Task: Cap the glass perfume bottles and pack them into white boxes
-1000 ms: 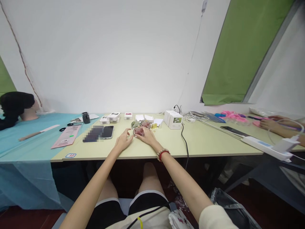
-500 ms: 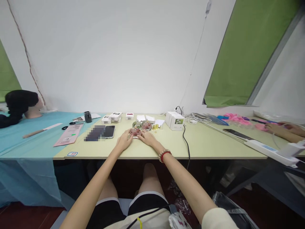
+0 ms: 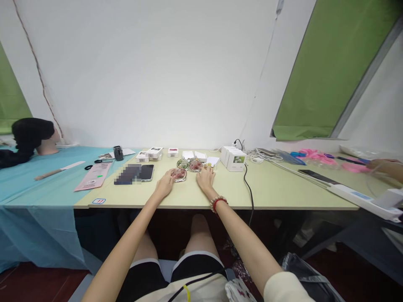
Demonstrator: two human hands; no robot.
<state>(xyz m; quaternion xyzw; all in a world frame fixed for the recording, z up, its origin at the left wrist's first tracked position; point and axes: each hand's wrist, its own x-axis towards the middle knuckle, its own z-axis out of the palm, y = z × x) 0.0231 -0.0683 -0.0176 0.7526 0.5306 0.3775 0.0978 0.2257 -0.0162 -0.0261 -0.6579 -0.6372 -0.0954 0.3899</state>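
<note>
We log our left hand (image 3: 165,184) loosely curved, fingertips at the left rim of the near reddish round case (image 3: 179,174), no long axis. Our right hand (image 3: 205,178), farther from it, extends toward small yellow containers (image 3: 209,164); either grip unresolved.

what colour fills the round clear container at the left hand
The round clear container's contents look reddish pink; head view.

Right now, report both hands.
Left hand: touching the nearest round container; grip unclear.
Right hand: at the small yellow items; cannot tell whether holding any.
</note>
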